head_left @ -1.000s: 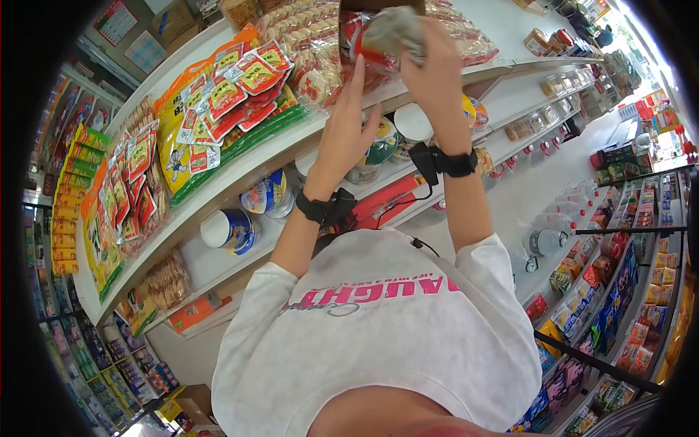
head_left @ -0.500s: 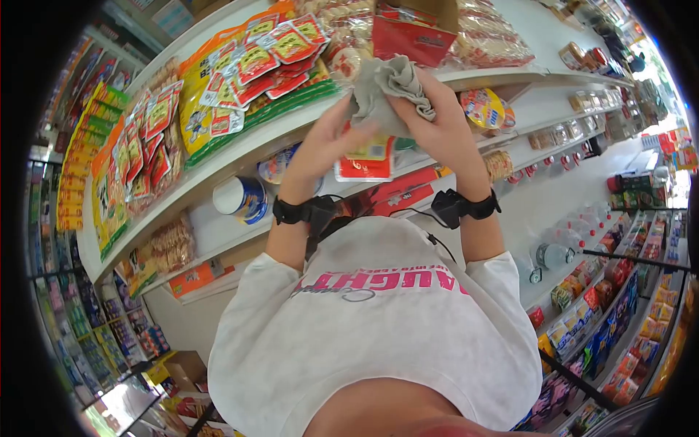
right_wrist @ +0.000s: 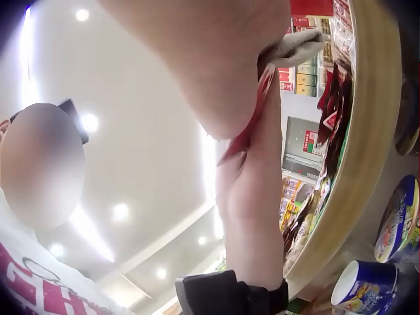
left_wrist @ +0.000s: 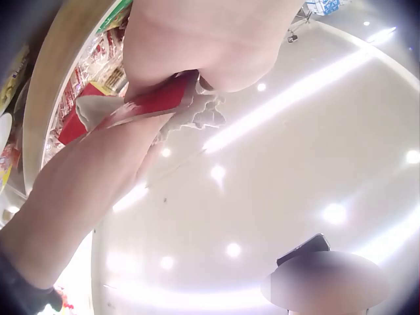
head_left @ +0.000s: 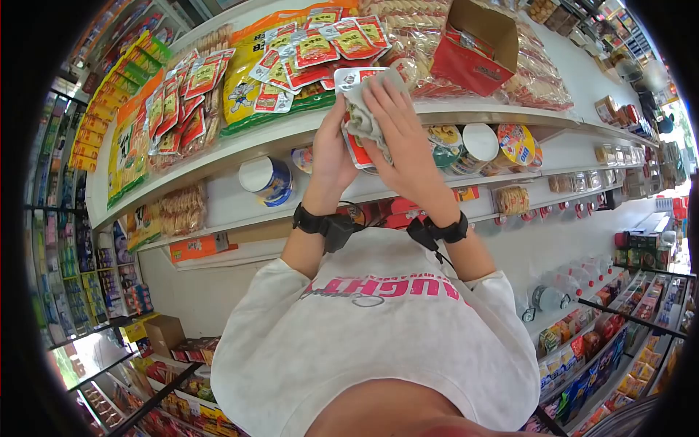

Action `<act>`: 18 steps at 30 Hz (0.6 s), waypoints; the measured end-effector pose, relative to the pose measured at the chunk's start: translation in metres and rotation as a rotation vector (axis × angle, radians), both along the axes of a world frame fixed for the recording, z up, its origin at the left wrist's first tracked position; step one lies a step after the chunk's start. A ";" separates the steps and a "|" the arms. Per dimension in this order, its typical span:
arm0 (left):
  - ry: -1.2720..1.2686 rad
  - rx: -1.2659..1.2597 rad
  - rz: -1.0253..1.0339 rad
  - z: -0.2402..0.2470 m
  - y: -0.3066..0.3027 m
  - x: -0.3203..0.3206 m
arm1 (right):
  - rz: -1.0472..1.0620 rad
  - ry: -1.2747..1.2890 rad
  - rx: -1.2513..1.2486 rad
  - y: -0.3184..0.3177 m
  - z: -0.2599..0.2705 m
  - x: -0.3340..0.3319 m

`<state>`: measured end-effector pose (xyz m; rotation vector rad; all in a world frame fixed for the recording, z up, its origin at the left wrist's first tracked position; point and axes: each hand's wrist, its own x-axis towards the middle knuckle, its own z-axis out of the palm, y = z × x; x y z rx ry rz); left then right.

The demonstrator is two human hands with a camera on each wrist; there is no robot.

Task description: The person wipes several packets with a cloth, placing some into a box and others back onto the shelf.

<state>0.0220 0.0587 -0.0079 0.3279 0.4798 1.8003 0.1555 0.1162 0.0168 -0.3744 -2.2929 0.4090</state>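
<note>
A red and white snack packet (head_left: 357, 79) is upright before the shelf edge, with my left hand (head_left: 333, 154) gripping its left side. The left thumb lies along that side. Over the packet's face lies a crumpled grey cloth (head_left: 360, 119). My right hand (head_left: 408, 149) presses this cloth onto the packet, its fingers laid out straight and nearly flat. In the left wrist view, the red packet (left_wrist: 157, 100) shows between both hands, with cloth (left_wrist: 98, 108) sticking out beside it. The right hand and cloth hide most of the packet's front.
Behind the hands, similar red packets (head_left: 313, 49) are heaped on a yellow-green bag (head_left: 244, 80). More lie in a second pile (head_left: 178, 98) at left. An open red box (head_left: 473, 62) stands at right on bagged crackers. Tubs (head_left: 266, 180) sit on the shelf below.
The hands drew back from the red box with cloth and packet and shifted left of it. The right hand, earlier bunching the cloth, is now spread over it against the packet.
</note>
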 end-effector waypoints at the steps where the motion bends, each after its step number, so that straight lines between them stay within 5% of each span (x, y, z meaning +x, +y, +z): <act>1: -0.027 0.009 0.001 0.002 -0.002 -0.003 | 0.020 -0.013 -0.017 -0.004 -0.001 -0.001; 10: -0.126 0.037 -0.017 -0.008 -0.006 -0.022 | 0.122 -0.126 -0.078 -0.032 -0.007 -0.003; 16: -0.026 0.190 0.110 -0.004 -0.001 -0.021 | 0.126 -0.053 -0.067 -0.018 0.002 -0.016; 18: 0.037 0.051 0.215 0.010 0.000 -0.007 | 0.089 -0.004 -0.033 -0.011 0.006 -0.024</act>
